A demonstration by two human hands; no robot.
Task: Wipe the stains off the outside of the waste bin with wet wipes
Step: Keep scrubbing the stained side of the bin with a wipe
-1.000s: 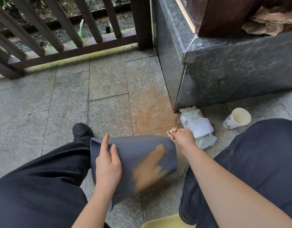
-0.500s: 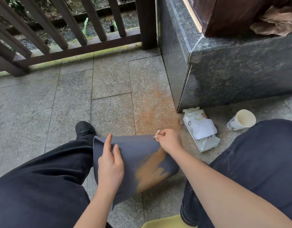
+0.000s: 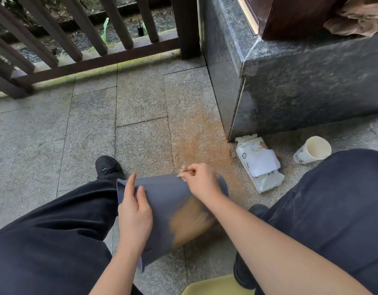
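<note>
**Stained bin held across the lap, wipe at its far edge**

The right hand (image 3: 202,180) is curled, its fingertips pinching a small crumpled wet wipe (image 3: 184,170) that is soiled tan, and it sits on the upper far edge of the waste bin (image 3: 162,199). The left hand (image 3: 134,211) lies on the bin's near side, its fingers fairly straight and pressed against the wall near the rim, steadying it.

The bin is dark blue-grey and lies on its side between the person's knees, just above the paving, its open rim turned toward the left leg. A broad tan-brown stain (image 3: 190,220) smears the lower right part of its outer wall, blurred under the right forearm.

Both legs wear dark trousers, with 1 black shoe (image 3: 108,166) beyond the bin. To the right, on the grey stone paving (image 3: 87,124), lies a white pack of wet wipes (image 3: 259,165) with a sheet pulled out, and further right a paper cup (image 3: 313,150) on its side. A dark granite plinth (image 3: 301,86) stands behind them, and a brown wooden railing (image 3: 77,45) runs along the far edge. The paving near the plinth shows an orange tint.
</note>
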